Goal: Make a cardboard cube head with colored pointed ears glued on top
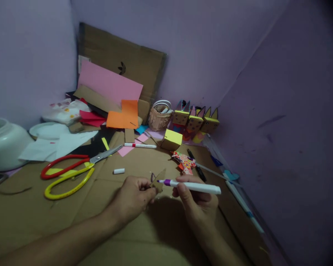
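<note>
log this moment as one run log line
left hand: holds cardboard piece | right hand: holds purple marker, uncapped, pointed at cardboard piece | nearby: scissors, white cap

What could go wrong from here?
1. The purple-tipped white plastic marker in the right hand points close to the left hand pinching the small pointed brown cardboard piece; a slip might ink its fingers.
2. The small white cylindrical cap lies loose and might roll away.
3. The red-and-yellow-handled metal scissors might get knocked if the left arm swings outward.
</note>
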A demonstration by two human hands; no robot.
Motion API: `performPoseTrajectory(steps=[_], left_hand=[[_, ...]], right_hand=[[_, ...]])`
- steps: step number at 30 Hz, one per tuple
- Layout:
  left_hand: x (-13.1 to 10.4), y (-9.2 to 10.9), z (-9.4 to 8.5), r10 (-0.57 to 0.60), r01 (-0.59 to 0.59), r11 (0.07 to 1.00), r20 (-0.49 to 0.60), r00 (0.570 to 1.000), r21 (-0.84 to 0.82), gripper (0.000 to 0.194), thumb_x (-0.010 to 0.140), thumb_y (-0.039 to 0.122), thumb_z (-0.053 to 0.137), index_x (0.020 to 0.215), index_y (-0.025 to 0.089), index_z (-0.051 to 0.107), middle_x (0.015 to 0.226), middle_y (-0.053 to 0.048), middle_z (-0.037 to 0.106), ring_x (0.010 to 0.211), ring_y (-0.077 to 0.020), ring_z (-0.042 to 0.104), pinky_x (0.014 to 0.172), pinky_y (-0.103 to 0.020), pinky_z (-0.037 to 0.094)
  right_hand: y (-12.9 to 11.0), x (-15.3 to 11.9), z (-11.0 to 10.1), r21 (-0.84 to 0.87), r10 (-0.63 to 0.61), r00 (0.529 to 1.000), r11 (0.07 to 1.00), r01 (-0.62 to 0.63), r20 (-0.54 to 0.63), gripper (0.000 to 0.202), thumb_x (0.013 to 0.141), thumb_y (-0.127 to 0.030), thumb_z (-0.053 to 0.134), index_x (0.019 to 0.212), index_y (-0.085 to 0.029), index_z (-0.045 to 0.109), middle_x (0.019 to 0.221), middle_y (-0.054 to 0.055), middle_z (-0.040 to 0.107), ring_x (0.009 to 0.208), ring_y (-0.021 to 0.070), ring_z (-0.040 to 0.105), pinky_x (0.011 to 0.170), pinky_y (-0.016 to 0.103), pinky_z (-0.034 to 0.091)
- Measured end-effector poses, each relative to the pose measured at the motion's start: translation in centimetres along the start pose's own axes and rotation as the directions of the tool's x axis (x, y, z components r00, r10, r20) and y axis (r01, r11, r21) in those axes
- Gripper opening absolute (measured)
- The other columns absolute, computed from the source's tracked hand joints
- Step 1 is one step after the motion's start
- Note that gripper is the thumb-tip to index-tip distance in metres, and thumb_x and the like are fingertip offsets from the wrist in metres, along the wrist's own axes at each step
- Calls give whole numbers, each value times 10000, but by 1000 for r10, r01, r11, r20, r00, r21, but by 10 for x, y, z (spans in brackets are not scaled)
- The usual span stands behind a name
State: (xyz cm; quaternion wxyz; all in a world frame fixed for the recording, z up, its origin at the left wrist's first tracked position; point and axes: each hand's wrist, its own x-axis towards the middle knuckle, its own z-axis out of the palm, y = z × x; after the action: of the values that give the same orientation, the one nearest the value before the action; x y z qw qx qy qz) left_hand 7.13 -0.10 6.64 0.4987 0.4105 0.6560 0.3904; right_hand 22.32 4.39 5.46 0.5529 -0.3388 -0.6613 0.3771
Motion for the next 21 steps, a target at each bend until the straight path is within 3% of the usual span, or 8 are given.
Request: performPoseTrajectory(steps=[3, 9, 16, 21], left_hand=[[0, -3, 0, -11, 11, 1000, -7, 1000, 10, 245, 681, 349, 534, 510, 175, 517, 367, 65, 424, 343, -69, 321, 386, -206, 221], [2, -11, 0, -3, 3, 1000, -62, 998, 1, 235, 670, 345, 567, 515, 172, 535, 387, 58, 452, 355, -72, 344, 391, -207, 218], [2, -14, 6, 27, -26, 1000, -92, 995, 11, 219, 667, 340, 558, 522, 177, 538, 404, 63, 439, 386, -86, 369, 393, -211, 236], [0, -14, 6, 28, -26, 999, -93, 995, 20, 219, 662, 352, 555, 531, 177, 546, 417, 58, 450, 401, -95, 392, 398, -214, 246]], right_hand=[[1, -3, 0, -16, -22, 1000, 1000, 22, 6, 72, 787, -251, 638, 818, -195, 670, 654, 22, 656, 535, 141, 600, 487, 247, 469], [2, -4, -5, -65, -149, 971, 984, 164, 189, 102, 794, -165, 616, 872, -215, 659, 696, 16, 682, 527, 141, 627, 488, 243, 490], [-4, -7, 1, -43, -111, 988, 992, 116, 104, 54, 792, -228, 623, 820, -204, 662, 681, 23, 685, 538, 149, 629, 521, 263, 506], [0, -7, -3, -75, -158, 973, 982, 173, 171, 74, 790, -183, 628, 859, -202, 650, 709, 38, 690, 558, 156, 637, 532, 270, 520]])
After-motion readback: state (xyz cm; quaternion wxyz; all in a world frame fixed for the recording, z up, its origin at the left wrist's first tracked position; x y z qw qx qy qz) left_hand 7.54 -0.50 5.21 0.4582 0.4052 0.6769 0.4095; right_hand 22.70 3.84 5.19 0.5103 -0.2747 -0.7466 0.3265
